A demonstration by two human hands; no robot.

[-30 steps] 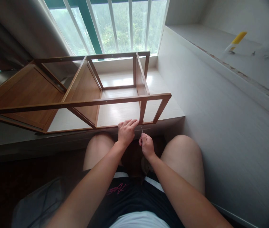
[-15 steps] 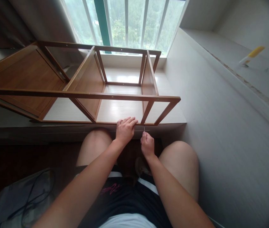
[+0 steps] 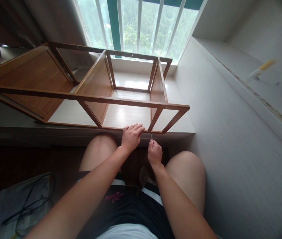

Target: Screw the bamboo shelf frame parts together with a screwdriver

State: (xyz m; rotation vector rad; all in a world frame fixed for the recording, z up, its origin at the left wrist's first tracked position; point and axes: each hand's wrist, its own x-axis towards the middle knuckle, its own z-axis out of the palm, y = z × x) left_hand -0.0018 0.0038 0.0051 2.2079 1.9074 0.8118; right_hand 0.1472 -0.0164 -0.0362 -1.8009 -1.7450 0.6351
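A brown wooden shelf frame [image 3: 121,101] lies on its side along a pale ledge, its panels standing upright between the rails. My left hand [image 3: 131,137] holds the near lower rail, fingers bent over its top. Just to the right, my right hand [image 3: 155,153] is closed around a thin metal tool [image 3: 151,136]. Only the tool's slim shaft shows; it points up to the underside of that rail, near an upright. The grip hides the rest of the tool, and I cannot tell how its tip meets the wood.
The pale ledge [image 3: 128,114] runs under the frame to a wall panel [image 3: 220,113] on the right. A yellow-handled item [image 3: 267,65] is at the upper right. Behind stands a barred window [image 3: 147,28]. A dark cable [image 3: 28,208] lies on a flat pale object at lower left.
The head view has shifted and tilted slightly. Both hands keep their places at the lower rail, with no clear movement of the tool.
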